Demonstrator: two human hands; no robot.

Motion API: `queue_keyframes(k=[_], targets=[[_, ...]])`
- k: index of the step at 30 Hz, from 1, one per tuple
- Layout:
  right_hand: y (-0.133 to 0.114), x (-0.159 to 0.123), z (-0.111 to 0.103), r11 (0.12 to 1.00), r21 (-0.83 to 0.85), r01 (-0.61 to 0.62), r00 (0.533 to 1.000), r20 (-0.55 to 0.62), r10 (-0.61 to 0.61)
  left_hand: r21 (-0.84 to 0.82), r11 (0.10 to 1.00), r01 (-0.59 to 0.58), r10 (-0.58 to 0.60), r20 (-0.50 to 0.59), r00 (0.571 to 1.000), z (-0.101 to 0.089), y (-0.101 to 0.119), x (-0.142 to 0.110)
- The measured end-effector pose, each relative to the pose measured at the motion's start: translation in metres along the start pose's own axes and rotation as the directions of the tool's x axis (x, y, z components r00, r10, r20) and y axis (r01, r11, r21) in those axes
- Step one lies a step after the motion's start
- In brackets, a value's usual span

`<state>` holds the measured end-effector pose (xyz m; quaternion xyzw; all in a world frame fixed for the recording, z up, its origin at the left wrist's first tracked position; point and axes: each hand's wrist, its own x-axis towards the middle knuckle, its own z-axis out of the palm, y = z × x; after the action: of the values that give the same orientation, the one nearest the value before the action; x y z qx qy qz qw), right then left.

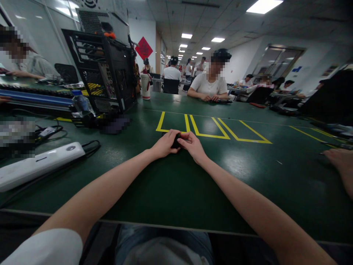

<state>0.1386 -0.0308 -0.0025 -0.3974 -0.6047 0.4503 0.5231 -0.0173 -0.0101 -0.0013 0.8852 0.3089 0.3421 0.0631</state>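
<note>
Both of my hands meet over the dark green tabletop (171, 187), just in front of the yellow tape marks. My left hand (166, 143) is closed around a small black object (176, 141), mostly covered by the fingers, so its kind does not show. From the other side my right hand (193, 144) presses its bent fingers and thumb against the same object. The fingertips of the two hands nearly touch.
Yellow tape outlines (215, 137) lie beyond my hands. At left are a white power strip (41, 163), an open black computer case (110, 73), a water bottle (81, 103) and a white cup (145, 86). Another person's hand (340, 165) rests at right; a person (209, 84) sits opposite.
</note>
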Motion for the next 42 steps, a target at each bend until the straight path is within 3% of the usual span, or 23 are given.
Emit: queue_keyframes(k=[2,5,12,21,25,32,39,42], targets=[[0.002,0.003,-0.001,0.998,0.016,-0.053,0.998,-0.023,0.054,0.011,1.0,-0.003,0.003,0.001,1.0,0.001,0.0,0.0],[0.003,0.005,-0.003,0.991,0.046,-0.125,0.992,0.032,0.124,0.012,1.0,-0.002,0.002,0.012,1.0,0.0,-0.001,0.0],[-0.002,-0.001,-0.006,0.991,0.089,-0.102,0.982,0.169,0.086,-0.008,1.0,0.002,-0.002,0.008,1.0,-0.002,0.0,-0.001],[-0.003,0.001,0.005,0.981,0.119,-0.155,0.987,-0.015,0.158,-0.034,0.999,-0.002,0.002,0.001,1.0,-0.002,0.001,-0.001],[-0.003,0.003,0.003,0.969,0.143,-0.203,0.979,0.029,0.201,-0.007,1.0,-0.01,0.01,0.005,1.0,-0.002,0.0,-0.001],[-0.005,-0.001,-0.002,0.98,0.142,-0.137,0.983,0.142,0.117,-0.011,1.0,-0.002,0.002,0.007,1.0,-0.001,0.0,-0.001],[-0.009,0.001,0.007,0.966,0.173,-0.193,0.979,-0.027,0.201,-0.018,1.0,-0.024,0.024,-0.001,1.0,-0.001,0.0,-0.001],[-0.008,0.002,0.007,0.96,0.176,-0.219,0.974,-0.023,0.227,-0.016,1.0,-0.019,0.019,0.001,1.0,-0.002,0.001,-0.001]])
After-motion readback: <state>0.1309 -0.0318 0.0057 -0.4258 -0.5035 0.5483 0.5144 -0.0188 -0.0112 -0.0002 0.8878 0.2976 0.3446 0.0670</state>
